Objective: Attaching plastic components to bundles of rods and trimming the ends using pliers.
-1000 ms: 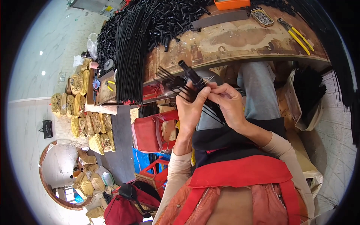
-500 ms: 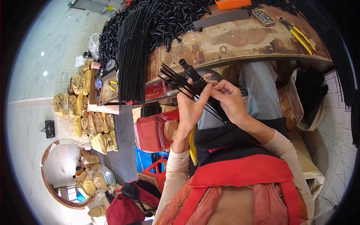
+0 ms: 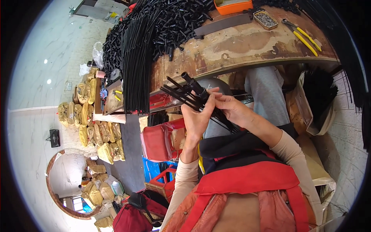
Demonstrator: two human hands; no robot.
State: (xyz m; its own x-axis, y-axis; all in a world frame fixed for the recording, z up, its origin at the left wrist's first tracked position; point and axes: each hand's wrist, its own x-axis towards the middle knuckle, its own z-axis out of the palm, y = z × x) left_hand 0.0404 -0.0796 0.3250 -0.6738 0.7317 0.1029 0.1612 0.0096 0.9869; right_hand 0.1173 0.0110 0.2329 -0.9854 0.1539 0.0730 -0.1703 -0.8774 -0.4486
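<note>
My left hand grips a black hub piece with several thin black rods fanning out of it, held in front of my chest below the workbench edge. Beside it, my right hand pinches the rods of the same assembly, fingers closed on them. The short black tube end of the hub sticks up and to the left above my fingers. Both hands touch each other around the assembly.
A worn wooden workbench carries a heap of small black tubes, a bundle of long black rods, yellow-handled pliers, an orange tray and a small tin of parts. A red bag and sacks lie left.
The rod assembly has shifted slightly up and left as both hands worked on it; my right fingers slid along the rods toward the hub.
</note>
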